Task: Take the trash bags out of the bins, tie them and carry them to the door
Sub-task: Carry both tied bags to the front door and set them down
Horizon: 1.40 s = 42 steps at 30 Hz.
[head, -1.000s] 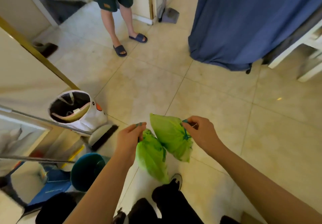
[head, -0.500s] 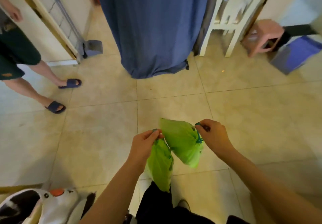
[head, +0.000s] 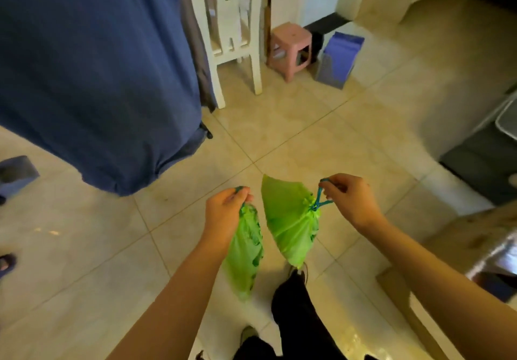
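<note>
Two small green trash bags hang in front of me above the tiled floor, both drawn closed with teal drawstrings. My left hand (head: pixel 225 210) pinches the gathered top of the left green bag (head: pixel 244 259), which hangs straight down. My right hand (head: pixel 348 200) pinches the drawstring loop of the right green bag (head: pixel 289 221), which swings with its bottom tilted up to the left. The two bags hang close together, barely apart. No bin is in view.
A blue cloth-draped object (head: pixel 95 74) fills the upper left. A white chair (head: pixel 232 35), a pink stool (head: pixel 291 47) and a purple paper bag (head: pixel 340 60) stand ahead. A dark mat (head: pixel 481 161) lies right. Another person's sandalled foot (head: pixel 7 260) shows at the left edge.
My view has turned right: the bins and the standing person have slid out of view, and the stool and purple bag came nearer the middle. Both hands still hold the bags.
</note>
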Tool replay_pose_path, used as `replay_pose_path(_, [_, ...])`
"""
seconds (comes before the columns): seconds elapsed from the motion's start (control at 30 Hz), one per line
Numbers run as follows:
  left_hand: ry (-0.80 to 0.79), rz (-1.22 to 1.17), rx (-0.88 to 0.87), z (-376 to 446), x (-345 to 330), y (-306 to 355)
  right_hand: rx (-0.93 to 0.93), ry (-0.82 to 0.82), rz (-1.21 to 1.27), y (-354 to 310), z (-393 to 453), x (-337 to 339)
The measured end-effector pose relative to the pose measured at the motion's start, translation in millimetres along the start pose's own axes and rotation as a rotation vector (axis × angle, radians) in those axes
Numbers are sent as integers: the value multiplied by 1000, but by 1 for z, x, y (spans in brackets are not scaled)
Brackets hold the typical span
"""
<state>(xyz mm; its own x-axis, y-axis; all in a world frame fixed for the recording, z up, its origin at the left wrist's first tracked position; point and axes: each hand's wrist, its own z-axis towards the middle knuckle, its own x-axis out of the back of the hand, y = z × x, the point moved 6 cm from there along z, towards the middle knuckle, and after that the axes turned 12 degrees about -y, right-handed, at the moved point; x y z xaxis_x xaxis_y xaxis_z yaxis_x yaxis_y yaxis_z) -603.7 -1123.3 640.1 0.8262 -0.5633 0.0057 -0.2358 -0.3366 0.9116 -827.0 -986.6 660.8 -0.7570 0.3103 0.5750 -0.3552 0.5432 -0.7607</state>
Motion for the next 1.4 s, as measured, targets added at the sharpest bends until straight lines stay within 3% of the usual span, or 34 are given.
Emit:
replay_pose_path(0.5, [-235,-137,-35,209,-221,116,-74,132,157,66,166,197])
replay_pose_path(1.07, [-611,-70,99,459,-493,225,-357,451,244,165,342,440])
replay_pose_path(1.4, [-636,35,78,595,-646,287,-478,537,337,231,446,564])
